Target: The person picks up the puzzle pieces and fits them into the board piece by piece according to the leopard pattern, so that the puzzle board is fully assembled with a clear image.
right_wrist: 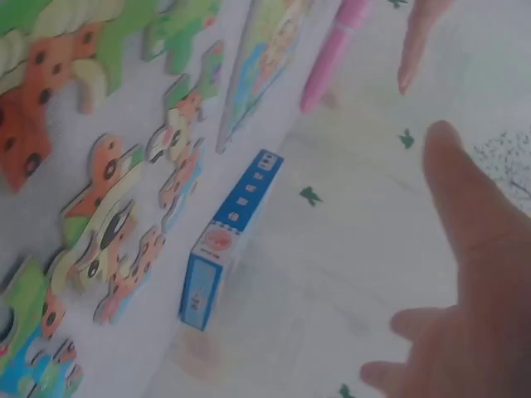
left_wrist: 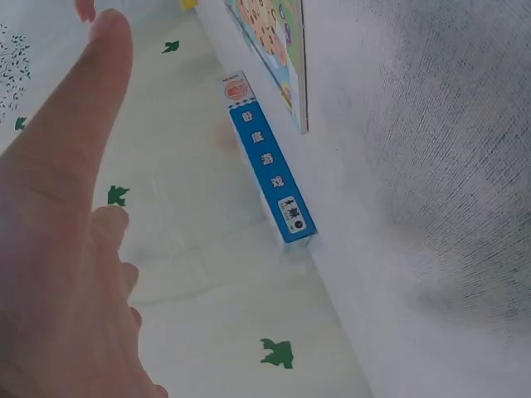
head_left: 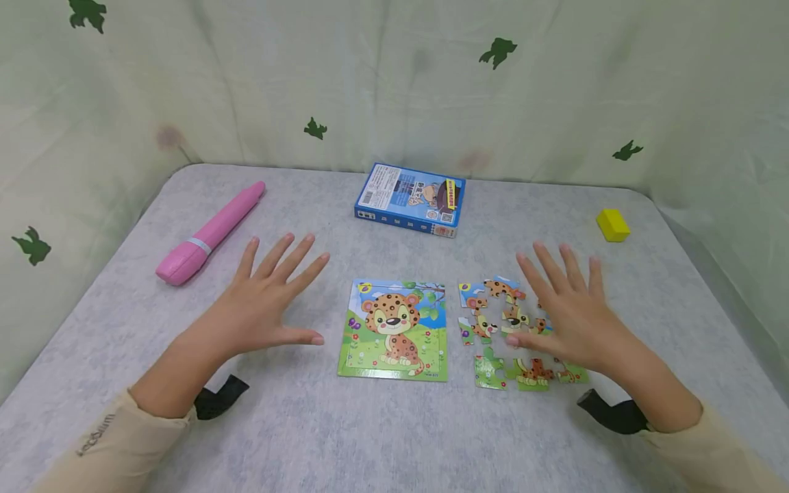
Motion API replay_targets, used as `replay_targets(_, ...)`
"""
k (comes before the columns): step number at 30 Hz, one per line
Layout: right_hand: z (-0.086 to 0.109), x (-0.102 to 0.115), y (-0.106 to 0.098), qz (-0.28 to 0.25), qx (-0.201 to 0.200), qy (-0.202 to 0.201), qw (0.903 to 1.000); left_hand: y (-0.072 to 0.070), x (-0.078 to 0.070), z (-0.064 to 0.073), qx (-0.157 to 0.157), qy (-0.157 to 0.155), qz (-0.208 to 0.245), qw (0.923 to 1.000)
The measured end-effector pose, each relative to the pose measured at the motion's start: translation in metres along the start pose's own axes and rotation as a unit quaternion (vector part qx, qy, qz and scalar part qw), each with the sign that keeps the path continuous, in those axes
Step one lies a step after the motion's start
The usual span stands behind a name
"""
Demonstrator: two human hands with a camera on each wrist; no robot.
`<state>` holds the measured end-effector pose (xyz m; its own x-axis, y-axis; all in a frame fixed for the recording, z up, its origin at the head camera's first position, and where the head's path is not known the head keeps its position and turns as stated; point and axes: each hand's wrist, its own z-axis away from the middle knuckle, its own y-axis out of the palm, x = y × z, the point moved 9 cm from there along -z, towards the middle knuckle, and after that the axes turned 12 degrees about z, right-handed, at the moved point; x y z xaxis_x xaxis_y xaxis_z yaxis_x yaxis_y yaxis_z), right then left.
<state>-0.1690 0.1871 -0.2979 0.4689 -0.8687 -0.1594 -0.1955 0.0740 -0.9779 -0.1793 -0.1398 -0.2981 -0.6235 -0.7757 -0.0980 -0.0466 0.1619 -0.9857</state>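
Observation:
My left hand (head_left: 261, 308) is spread palm down over the table, left of a square puzzle board (head_left: 397, 330) with a cartoon leopard picture. On the other side, my right hand (head_left: 570, 318) is spread too, partly hiding a group of loose jigsaw pieces (head_left: 490, 372). Neither hand holds anything. The right wrist view gives a close look at leopard-patterned pieces (right_wrist: 104, 236), lying apart from one another, with the right thumb (right_wrist: 469, 207) stretched out well away from them. In the left wrist view the left thumb (left_wrist: 79, 108) is straight.
A blue box (head_left: 409, 200) lies at the table's back middle. At the left is a pink mallet-like object (head_left: 209, 236) with a pale band. A yellow block (head_left: 613, 225) sits at the back right. Pale cloth with green leaf-like shapes (head_left: 498, 53) hangs behind the grey table (head_left: 296, 438).

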Motion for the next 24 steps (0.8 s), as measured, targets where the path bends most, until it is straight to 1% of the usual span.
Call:
replay_targets(2,-0.005,0.002,-0.004,-0.061,-0.013,-0.012,0.998,0.0,-0.003,-0.001,-0.017,0.021,0.011,0.9996)
replay_targets(4,-0.01,0.003,-0.006,-0.127,-0.02,-0.018,0.9916,0.001,-0.004,-0.003,-0.034,0.041,0.025,0.9983)
replay_targets(6,-0.016,0.004,-0.005,-0.18,-0.024,-0.019,0.9831,0.005,-0.006,-0.005,-0.045,0.055,0.041,0.9966)
replay_targets(8,-0.021,0.004,-0.002,-0.218,-0.024,-0.019,0.9755,0.011,-0.006,-0.008,-0.047,0.062,0.066,0.9948)
replay_targets(11,-0.028,0.005,0.006,-0.254,-0.025,-0.021,0.9667,0.022,-0.007,-0.013,-0.042,0.062,0.114,0.9907)
replay_targets(14,-0.034,0.005,0.017,-0.282,-0.026,-0.021,0.959,0.034,-0.008,-0.016,-0.025,0.051,0.173,0.9832)
replay_targets(16,-0.037,0.005,0.025,-0.302,-0.025,-0.021,0.9527,0.044,-0.007,-0.018,-0.005,0.034,0.213,0.9765)
replay_targets(18,-0.039,0.005,0.034,-0.322,-0.017,-0.021,0.9463,0.055,-0.005,-0.019,0.02,0.012,0.249,0.9681)
replay_targets(21,-0.041,0.006,0.047,-0.345,0.006,-0.018,0.9385,0.071,-0.002,-0.019,0.057,-0.023,0.298,0.9525)
replay_targets(23,-0.042,0.005,0.056,-0.351,0.023,-0.014,0.9361,0.08,0.0,-0.018,0.072,-0.038,0.321,0.9435)
replay_targets(24,-0.043,0.005,0.06,-0.355,0.03,-0.014,0.9345,0.083,0.001,-0.018,0.076,-0.041,0.328,0.9407)
